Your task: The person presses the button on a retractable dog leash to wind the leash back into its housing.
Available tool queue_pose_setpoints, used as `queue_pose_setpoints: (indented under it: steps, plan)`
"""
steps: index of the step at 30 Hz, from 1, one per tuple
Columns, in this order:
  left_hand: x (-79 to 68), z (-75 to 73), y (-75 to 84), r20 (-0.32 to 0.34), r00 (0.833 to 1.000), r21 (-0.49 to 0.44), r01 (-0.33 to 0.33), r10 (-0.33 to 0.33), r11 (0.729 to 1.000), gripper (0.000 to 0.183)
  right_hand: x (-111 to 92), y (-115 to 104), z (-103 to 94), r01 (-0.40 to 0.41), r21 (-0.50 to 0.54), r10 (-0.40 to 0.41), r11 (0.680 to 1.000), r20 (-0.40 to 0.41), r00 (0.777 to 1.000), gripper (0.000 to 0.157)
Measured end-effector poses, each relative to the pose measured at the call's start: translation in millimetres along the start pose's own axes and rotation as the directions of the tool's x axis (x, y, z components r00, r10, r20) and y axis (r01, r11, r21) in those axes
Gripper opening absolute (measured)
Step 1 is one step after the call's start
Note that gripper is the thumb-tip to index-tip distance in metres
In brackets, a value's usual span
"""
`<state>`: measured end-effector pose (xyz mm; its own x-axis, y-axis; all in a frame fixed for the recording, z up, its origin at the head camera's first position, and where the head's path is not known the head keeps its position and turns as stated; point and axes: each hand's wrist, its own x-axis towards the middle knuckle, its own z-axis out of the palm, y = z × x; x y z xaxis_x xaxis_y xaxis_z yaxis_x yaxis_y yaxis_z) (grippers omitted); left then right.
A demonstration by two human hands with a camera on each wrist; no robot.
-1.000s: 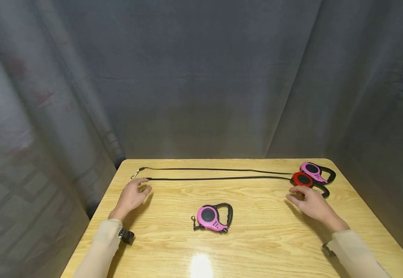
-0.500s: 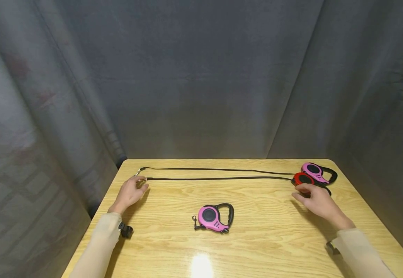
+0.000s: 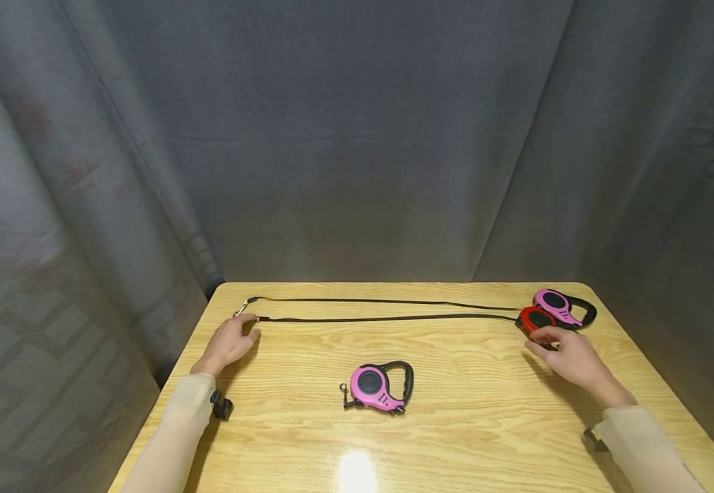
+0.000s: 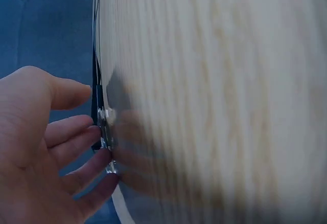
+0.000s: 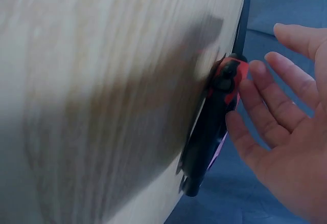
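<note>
A red retractable dog leash (image 3: 531, 317) lies at the right back of the table, its black cord (image 3: 387, 318) drawn out to the left. My right hand (image 3: 572, 356) is over its black handle (image 5: 202, 132). In the right wrist view the loosely bent fingers are at the leash's side, not wrapped round it. At the cord's far end my left hand (image 3: 226, 344) has its fingertips against the metal clip (image 4: 106, 132), thumb apart from them. Behind the red leash lies a pink leash (image 3: 552, 299), its cord (image 3: 357, 300) also stretched left to a clip (image 3: 242, 307).
Another pink leash (image 3: 372, 385), its cord wound in and a small clip (image 3: 344, 392) at its side, lies at the table's middle front. Grey curtains (image 3: 344, 171) hang behind and on both sides of the wooden table (image 3: 455, 424).
My right hand has moved right, over the red leash's handle. My left hand has shifted slightly left onto the clip. The nearer cord's left end lies slightly closer to me.
</note>
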<state>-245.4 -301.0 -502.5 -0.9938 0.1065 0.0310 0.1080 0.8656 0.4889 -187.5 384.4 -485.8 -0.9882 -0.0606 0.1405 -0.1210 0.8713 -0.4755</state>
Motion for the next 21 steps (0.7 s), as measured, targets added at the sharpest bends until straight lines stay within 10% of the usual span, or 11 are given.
queue_pose_setpoints:
  steps: [21]
  plan:
    - [-10.0,-1.8,-2.2,-0.101,0.995,0.149,0.016,-0.001,0.989,0.027,-7,25,-3.7,-0.072,-0.015,0.070,0.997,-0.118,0.991,0.034]
